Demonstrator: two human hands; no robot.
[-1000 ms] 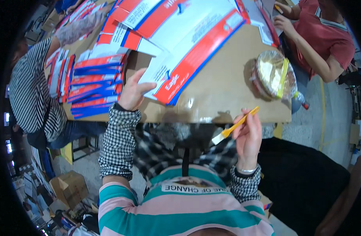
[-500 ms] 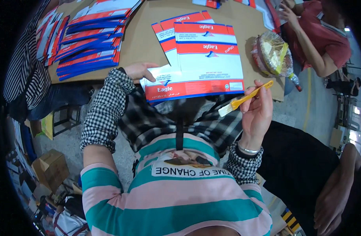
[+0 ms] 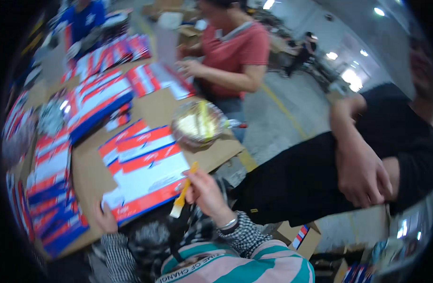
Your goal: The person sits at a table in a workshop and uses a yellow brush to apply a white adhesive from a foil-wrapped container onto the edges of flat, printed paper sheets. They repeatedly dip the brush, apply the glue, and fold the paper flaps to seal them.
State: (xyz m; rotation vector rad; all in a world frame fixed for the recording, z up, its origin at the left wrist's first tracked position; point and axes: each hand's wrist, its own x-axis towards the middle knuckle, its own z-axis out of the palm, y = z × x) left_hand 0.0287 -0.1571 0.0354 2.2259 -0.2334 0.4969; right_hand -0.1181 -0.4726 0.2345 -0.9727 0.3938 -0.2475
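My right hand (image 3: 208, 192) is closed around the yellow handle of a flat brush (image 3: 180, 202). Its pale bristles point down, just off the near edge of the flat cartons. Several red, white and blue flattened cartons (image 3: 153, 181) lie overlapped on the table in front of me. At their near left corner rests my left hand (image 3: 106, 218), blurred, its fingers apart and next to the carton edge. Beyond the cartons, to the right, stands a round bowl (image 3: 197, 125) wrapped in clear plastic, with pale stuff and a yellow strip in it.
Stacks of flattened cartons (image 3: 51, 203) line the brown table (image 3: 91, 170) on the left, with another pile (image 3: 101, 101) farther off. A co-worker in a red shirt (image 3: 235, 56) works across the table. Close on my right is a person in black (image 3: 296, 179) with folded arms.
My view has swung up and to the right, bringing more of the room in. The brush stays in my right hand, and my left hand remains by the carton corner.
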